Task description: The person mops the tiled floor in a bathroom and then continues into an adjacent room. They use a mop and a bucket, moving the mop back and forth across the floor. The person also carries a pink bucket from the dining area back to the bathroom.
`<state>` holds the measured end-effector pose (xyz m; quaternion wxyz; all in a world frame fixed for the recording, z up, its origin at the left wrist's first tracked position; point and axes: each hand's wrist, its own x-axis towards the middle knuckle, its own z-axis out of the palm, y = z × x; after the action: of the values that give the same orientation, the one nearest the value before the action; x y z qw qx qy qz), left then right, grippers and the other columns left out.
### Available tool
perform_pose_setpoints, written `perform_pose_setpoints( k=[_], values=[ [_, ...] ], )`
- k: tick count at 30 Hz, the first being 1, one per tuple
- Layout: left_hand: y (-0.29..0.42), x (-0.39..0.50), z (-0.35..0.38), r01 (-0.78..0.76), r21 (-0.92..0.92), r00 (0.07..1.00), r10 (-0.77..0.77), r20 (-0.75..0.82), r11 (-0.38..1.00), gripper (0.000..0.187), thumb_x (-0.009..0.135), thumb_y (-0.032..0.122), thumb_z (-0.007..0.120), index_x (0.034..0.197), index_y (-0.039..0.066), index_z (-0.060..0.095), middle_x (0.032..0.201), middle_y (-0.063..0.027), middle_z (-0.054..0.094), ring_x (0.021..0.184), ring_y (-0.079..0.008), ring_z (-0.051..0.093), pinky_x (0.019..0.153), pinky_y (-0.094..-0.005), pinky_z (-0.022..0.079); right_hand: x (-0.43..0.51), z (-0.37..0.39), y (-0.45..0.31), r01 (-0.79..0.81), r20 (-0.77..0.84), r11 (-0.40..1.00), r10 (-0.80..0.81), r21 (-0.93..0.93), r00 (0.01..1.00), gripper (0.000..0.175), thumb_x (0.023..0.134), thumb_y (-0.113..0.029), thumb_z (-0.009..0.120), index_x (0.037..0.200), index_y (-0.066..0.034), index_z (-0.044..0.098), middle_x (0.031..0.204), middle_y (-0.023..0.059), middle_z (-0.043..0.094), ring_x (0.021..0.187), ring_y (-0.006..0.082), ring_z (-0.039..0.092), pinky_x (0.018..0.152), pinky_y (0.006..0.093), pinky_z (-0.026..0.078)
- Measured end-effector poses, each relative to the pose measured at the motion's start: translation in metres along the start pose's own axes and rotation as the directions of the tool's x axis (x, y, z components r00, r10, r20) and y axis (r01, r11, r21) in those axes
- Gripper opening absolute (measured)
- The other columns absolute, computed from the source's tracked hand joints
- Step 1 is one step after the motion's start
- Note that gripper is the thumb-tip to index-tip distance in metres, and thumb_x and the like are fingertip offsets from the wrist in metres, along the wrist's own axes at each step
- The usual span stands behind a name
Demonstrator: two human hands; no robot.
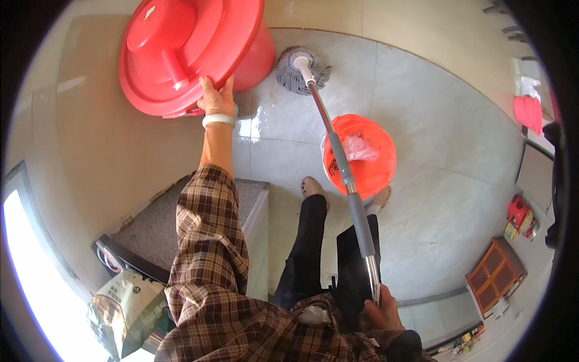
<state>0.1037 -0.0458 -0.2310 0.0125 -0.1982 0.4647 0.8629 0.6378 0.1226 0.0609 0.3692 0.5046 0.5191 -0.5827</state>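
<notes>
My left hand (217, 97), with a pale bangle at the wrist, grips the rim of a large red plastic lid (206, 50) with a raised centre. The lid lies tilted over a red plastic tub (258, 63) at the upper left. My right hand (383, 310) holds the metal end of a mop handle (359, 221) near my waist. The handle runs up across an orange-red bucket (371, 176) to a grey string mop head (289, 74) on the tiled floor. A crumpled clear plastic bag (360, 148) lies inside the bucket, which stands by my feet.
A speckled stone counter (181, 217) is at my left, with a printed bag (135, 298) by the window. At the right are a pink bucket (528, 114), a red container (516, 210) and a brown wooden cabinet (493, 276). Tiled walls (420, 27) border the floor.
</notes>
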Motion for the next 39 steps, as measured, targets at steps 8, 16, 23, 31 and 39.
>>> perform_pose_setpoints(
  k=[8, 16, 23, 31, 39],
  values=[
    [-0.051, -0.172, 0.017, 0.388, 0.794, 0.783, -0.622, -0.015, 0.468, 0.077, 0.079, 0.052, 0.067, 0.135, 0.006, 0.041, 0.089, -0.011, 0.058, 0.079, -0.0254, 0.055, 0.074, -0.0411, 0.045, 0.03, -0.02, -0.005, 0.022, 0.042, 0.997, -0.018, -0.08, 0.999, 0.041, 0.081, -0.011, 0.059, 0.117, 0.0021, 0.044, 0.07, 0.0114, 0.056, 0.063, 0.0158, 0.054, 0.055, 0.0339, 0.046],
    [-0.129, -0.341, 0.013, 0.8, 0.39, 0.584, -0.743, -0.326, 0.457, 0.02, 0.082, 0.012, 0.064, 0.07, 0.0, 0.053, 0.058, -0.008, 0.054, 0.042, -0.0157, 0.049, 0.038, -0.0328, 0.044, 0.018, -0.023, 0.018, -0.058, 0.095, 0.986, 0.073, -0.158, 0.993, 0.041, 0.081, -0.009, 0.057, 0.117, -0.0011, 0.039, 0.068, 0.0129, 0.056, 0.063, 0.0168, 0.055, 0.056, 0.0352, 0.047],
    [-0.066, -0.383, -0.023, 0.84, 0.277, 0.541, -0.752, -0.376, 0.466, 0.019, 0.079, 0.011, 0.063, 0.072, 0.0, 0.051, 0.055, -0.0065, 0.049, 0.041, -0.0146, 0.044, 0.038, -0.0319, 0.042, -0.022, -0.015, 0.052, 0.009, 0.177, 0.963, 0.04, -0.271, 0.983, 0.04, 0.085, -0.016, 0.062, 0.117, -0.0034, 0.042, 0.082, 0.0111, 0.059, 0.073, 0.0215, 0.059, 0.065, 0.0358, 0.048],
    [-0.036, -0.406, -0.076, 0.847, 0.202, 0.511, -0.646, -0.567, 0.492, 0.014, 0.078, 0.011, 0.064, 0.074, 0.004, 0.053, 0.061, -0.0058, 0.052, 0.042, -0.0145, 0.045, 0.04, -0.0338, 0.044, -0.014, -0.018, 0.083, 0.056, 0.346, 0.942, 0.067, -0.331, 0.936, 0.044, 0.082, -0.01, 0.06, 0.122, -0.0042, 0.042, 0.09, 0.014, 0.059, 0.082, 0.0234, 0.058, 0.075, 0.0352, 0.046],
    [-0.039, -0.313, -0.147, 0.73, 0.491, 0.682, -0.462, -0.566, 0.476, 0.02, 0.076, 0.012, 0.058, 0.063, -0.003, 0.053, 0.052, -0.0094, 0.048, 0.04, -0.0198, 0.046, 0.038, -0.0363, 0.043, 0.097, 0.037, 0.068, 0.284, 0.408, 0.938, -0.184, -0.2, 0.894, 0.037, 0.08, -0.011, 0.059, 0.112, 0.0004, 0.046, 0.073, 0.0161, 0.058, 0.067, 0.0265, 0.063, 0.058, 0.0409, 0.05]
  ],
)
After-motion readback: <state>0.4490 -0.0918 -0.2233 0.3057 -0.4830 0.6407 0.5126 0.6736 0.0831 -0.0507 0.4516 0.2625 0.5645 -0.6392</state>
